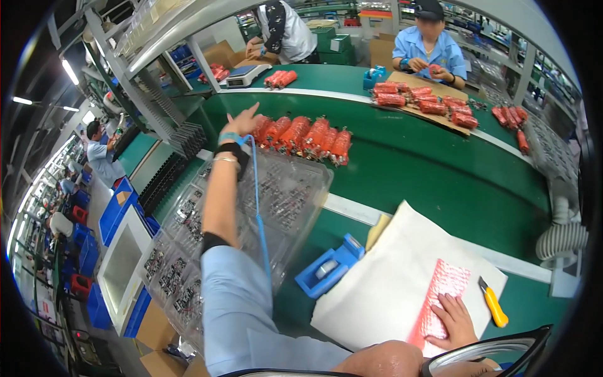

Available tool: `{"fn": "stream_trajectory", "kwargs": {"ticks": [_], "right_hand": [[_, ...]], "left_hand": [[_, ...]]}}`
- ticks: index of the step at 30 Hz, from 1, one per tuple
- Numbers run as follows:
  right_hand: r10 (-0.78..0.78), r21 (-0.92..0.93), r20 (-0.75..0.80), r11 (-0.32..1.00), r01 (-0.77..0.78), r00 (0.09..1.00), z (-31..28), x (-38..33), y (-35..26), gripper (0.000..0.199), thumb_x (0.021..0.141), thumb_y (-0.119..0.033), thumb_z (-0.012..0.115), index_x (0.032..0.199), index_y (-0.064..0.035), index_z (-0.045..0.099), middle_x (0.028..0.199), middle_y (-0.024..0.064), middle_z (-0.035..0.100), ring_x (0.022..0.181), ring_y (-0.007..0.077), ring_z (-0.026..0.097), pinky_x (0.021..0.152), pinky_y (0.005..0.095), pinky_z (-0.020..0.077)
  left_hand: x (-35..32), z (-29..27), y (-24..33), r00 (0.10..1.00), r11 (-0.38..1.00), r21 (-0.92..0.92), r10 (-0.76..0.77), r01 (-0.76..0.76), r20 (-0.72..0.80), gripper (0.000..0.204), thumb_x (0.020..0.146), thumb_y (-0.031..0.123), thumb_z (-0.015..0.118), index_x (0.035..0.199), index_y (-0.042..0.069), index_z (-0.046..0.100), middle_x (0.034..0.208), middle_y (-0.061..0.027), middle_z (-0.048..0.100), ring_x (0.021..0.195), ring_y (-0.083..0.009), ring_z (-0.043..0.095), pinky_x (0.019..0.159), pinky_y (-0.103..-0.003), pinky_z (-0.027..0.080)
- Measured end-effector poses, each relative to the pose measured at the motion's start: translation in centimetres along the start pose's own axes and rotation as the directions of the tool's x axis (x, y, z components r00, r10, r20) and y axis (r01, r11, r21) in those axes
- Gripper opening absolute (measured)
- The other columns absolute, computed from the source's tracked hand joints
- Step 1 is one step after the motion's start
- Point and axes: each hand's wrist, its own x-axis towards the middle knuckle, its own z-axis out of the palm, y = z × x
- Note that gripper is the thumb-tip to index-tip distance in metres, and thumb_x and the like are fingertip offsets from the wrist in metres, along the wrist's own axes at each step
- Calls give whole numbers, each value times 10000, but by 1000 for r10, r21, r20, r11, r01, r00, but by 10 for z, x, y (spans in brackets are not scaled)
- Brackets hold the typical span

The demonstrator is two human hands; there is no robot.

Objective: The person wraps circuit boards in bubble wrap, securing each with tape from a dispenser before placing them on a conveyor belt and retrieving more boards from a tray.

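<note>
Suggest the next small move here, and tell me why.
Probably draw the left hand back from the red bundles toward the parts tray: its fingers are spread and seem to hold nothing, the right hand rests on flat pink bubble wrap with no part visible on it, and the tray holds many small parts.

I'm getting a bright workspace, with tube lights (70, 72) glowing at upper left. The pink bubble wrap (447, 279) and plastic tray (323, 182) are catching glints, while a faint shadow is crossing the green surface (408, 179). Straight edges are bowing toward the black rim, and distant details are looking soft.
</note>
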Motion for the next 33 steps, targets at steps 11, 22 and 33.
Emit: {"fn": "stream_trajectory", "kwargs": {"ticks": [11, 22, 33], "right_hand": [[84, -73, -94, 993, -91, 992, 2, -25, -13, 650, 753, -375, 773, 1282, -68, 553, 1333, 209, 487, 1247, 401, 450, 1111, 509, 279], [-21, -163, -24, 986, 17, 999, 30, -77, -26, 938, 765, -597, 662, 1471, -80, 322, 1526, 236, 226, 1412, 432, 215, 1138, 541, 198], [191, -182, -46, 963, -196, 980, 38, -101, -58, 817, 725, -427, 765, 1421, -152, 438, 1457, 220, 377, 1355, 423, 339, 1088, 466, 332]], "left_hand": [[-403, -114, 222, 445, 416, 163, 865, -894, 232, 245, 880, 198, 553, 1086, 76, 605, 910, -79, 589, 968, -259, 576, 1131, -572, 190], [-555, 10, 235, 334, 382, -278, 920, -881, 207, 482, 753, 229, 689, 1171, 15, 581, 1300, -185, 497, 1269, -363, 433, 1119, -538, 256], [-542, 108, 232, 703, 681, -173, 684, -711, -196, 499, 904, 292, 614, 1375, 178, 499, 1442, -195, 387, 1332, -400, 366, 1110, -494, 284]]}}
